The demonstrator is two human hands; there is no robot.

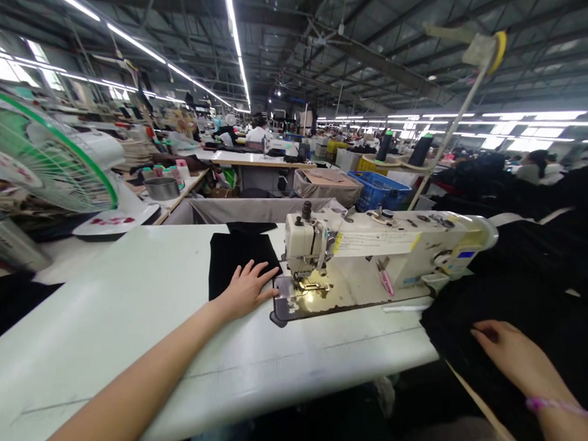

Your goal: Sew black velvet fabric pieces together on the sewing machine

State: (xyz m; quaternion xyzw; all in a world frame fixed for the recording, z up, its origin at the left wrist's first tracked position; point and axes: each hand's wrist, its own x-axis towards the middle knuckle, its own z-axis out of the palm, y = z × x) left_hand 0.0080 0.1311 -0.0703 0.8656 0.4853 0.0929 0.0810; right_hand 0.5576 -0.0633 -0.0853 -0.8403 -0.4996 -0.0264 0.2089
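Note:
My left hand point(247, 290) lies with fingers spread on a black fabric piece point(224, 258), its fingertips close to the left end of the sewing machine's bed plate point(285, 289). A second dark scrap point(250, 226) shows just behind that piece. The sewing machine point(366, 234) stands to the right of this hand, with its lamp lighting the needle area. At the right, my right hand point(518, 357) has thumb and fingers pinched on the black cloth point(542, 295) heaped beside the machine. Pink-handled thread snips point(385, 278) rest against the machine's body.
The white sewing table point(109, 317) spreads around the machine. A green-rimmed fan point(50, 152) and a metal flask point(12, 240) stand at left. Behind are a metal bowl point(162, 188), a blue basket point(380, 188) and thread cones point(384, 146). A thread stand pole point(445, 138) rises at right.

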